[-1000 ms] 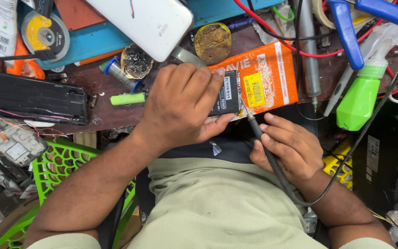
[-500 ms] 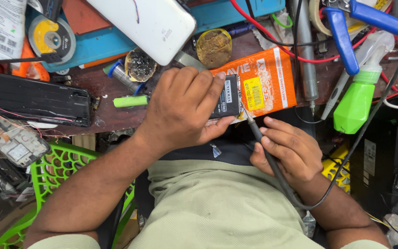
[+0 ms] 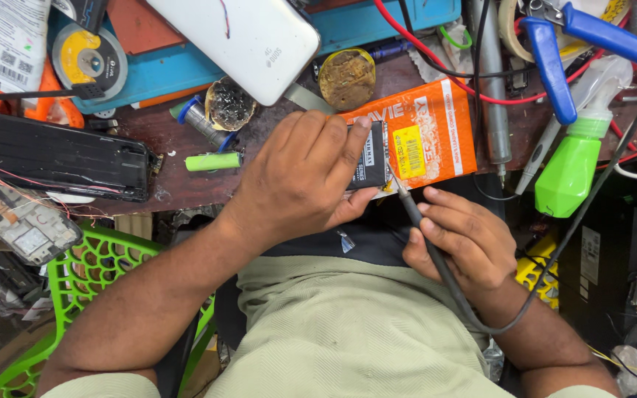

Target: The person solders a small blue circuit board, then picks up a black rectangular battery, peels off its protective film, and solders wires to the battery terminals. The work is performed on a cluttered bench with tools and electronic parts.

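The small black battery [image 3: 372, 156] is pinned at the near edge of the orange box [image 3: 436, 133] by the left hand [image 3: 296, 177], fingers clenched over it. A soldering iron [image 3: 425, 236] is grasped pen-like in the right hand [image 3: 458, 239], its tip touching the battery's lower corner. Soldering appears under way; a steady tip seems needed.

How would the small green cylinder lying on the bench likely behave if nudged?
The green cylinder lies on its side on the bench, so it would probably roll. It looks small and smooth, likely light and a bit slippery. The left hand is nearest it.
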